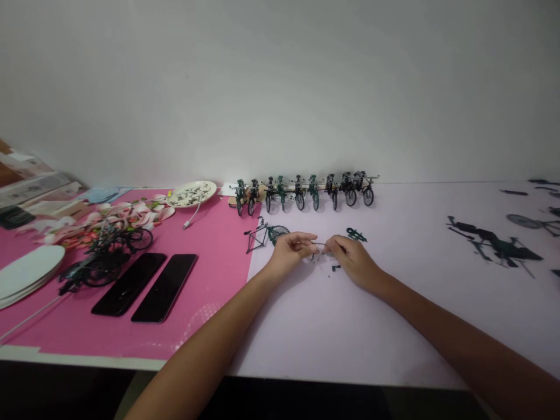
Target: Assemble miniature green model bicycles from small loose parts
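My left hand (292, 248) and my right hand (353, 260) meet over the white table surface (332, 326), both pinched on a thin small part (321, 245) held between them. A half-built miniature bicycle (265, 233) stands just left of my left hand. A small green part (356, 235) lies just beyond my right hand, and tiny dark bits (335, 268) lie under the hands. What exactly the fingers hold is too small to name.
A row of several finished green miniature bicycles (304, 189) lines the wall. On the pink mat (210, 280) lie two dark phones (146, 286), a heap of dark bicycles (107, 256), a plate of small parts (192, 193) and white plates (26, 271). Loose bicycle parts (499, 245) lie at right.
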Motion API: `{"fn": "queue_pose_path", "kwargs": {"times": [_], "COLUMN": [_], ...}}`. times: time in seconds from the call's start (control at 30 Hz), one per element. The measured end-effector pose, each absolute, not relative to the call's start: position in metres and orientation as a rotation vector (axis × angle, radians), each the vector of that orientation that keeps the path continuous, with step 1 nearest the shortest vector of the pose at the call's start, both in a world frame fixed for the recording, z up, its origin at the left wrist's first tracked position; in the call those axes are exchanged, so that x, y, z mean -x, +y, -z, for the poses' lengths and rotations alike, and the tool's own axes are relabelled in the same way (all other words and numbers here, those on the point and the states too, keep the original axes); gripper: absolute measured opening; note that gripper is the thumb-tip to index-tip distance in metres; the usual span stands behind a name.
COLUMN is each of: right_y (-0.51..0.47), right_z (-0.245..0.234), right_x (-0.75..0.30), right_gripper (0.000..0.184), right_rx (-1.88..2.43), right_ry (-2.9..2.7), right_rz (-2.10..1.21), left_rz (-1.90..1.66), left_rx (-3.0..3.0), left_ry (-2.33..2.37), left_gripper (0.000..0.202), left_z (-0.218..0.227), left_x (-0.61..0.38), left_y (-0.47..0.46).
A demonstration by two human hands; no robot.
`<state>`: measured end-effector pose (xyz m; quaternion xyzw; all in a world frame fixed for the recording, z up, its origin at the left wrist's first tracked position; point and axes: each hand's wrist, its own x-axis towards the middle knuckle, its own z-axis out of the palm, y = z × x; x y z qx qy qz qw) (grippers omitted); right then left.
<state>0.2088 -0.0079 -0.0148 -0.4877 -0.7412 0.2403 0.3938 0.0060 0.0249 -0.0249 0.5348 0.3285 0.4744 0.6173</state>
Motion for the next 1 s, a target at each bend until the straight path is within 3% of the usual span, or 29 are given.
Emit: {"fn": "queue_pose_path", "kwargs": {"times": [0.37, 0.63, 0.8, 0.9, 1.0], "right_y": [-0.016, -0.017, -0.019, -0.017, -0.017], "right_z": [0.02, 0.021, 0.017, 0.018, 0.018], "right_x": [-0.198, -0.196, -0.196, -0.197, -0.197], "right_gripper": [0.013, 0.016, 0.02, 0.022, 0.024], "right_rx": [1.055, 1.097, 1.14, 1.166, 1.18], "right_ry": [-1.853, -1.808, -1.783, -1.798, -1.816], "right_rz": [-0.506, -0.523, -0.508, -0.518, -0.53], "left_rz": [-1.128, -0.984, -0.884, -0.743, -0.567], "left_rx": [-1.125, -1.326, -2.008, -1.964, -1.902], "left_ry": [0.812, 0.864, 1.56, 2.015, 2.184], "left_gripper": [0.051, 0.054, 0.024, 0.027, 0.038], "left_z": [0.016, 0.007, -0.028, -0.039, -0.038], "left_x": [-0.008, 0.0, 0.044, 0.077, 0.101], "left_y": [0.025, 0.026, 0.038, 0.048, 0.055]}}
